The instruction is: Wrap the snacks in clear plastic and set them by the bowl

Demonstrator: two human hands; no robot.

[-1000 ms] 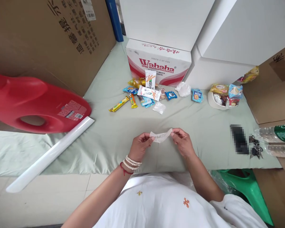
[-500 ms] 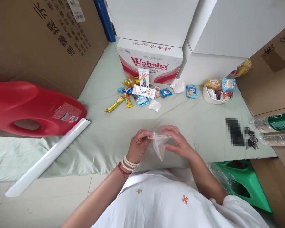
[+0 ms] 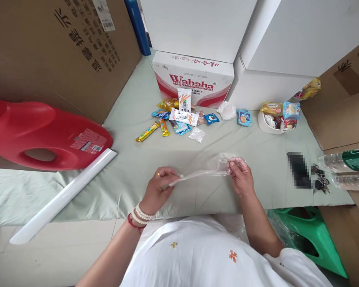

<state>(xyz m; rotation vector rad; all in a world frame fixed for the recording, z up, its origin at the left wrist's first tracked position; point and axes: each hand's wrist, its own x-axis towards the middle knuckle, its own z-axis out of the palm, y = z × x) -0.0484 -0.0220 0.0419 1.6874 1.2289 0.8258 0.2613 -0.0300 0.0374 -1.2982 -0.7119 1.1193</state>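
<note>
A thin clear plastic bag (image 3: 202, 173) is stretched sideways between my two hands, above the green cloth. My left hand (image 3: 159, 189) pinches one end of it between thumb and fingers; a ring and white beaded bracelets show on that side. At the other end, my right hand (image 3: 241, 175) grips the bag, with some of the film bunched around its fingertips. Beyond the hands lies a pile of wrapped snacks, among them a white snack packet (image 3: 184, 117) and a yellow wrapped bar (image 3: 146, 132). A crumpled piece of clear plastic (image 3: 196, 134) lies just in front of the pile.
A Wahaha carton (image 3: 194, 79) stands behind the snacks. To the right are a white bowl of snacks (image 3: 269, 124), a blurred dark object (image 3: 299, 169), keys (image 3: 321, 183) and plastic bottles (image 3: 351, 159). A red jug (image 3: 48, 135) and a white strip (image 3: 66, 195) lie left.
My hands have moved apart, drawing the hanging, bunched bag out sideways. My right hand's fingers have closed on its right end. The view has shifted slightly.
</note>
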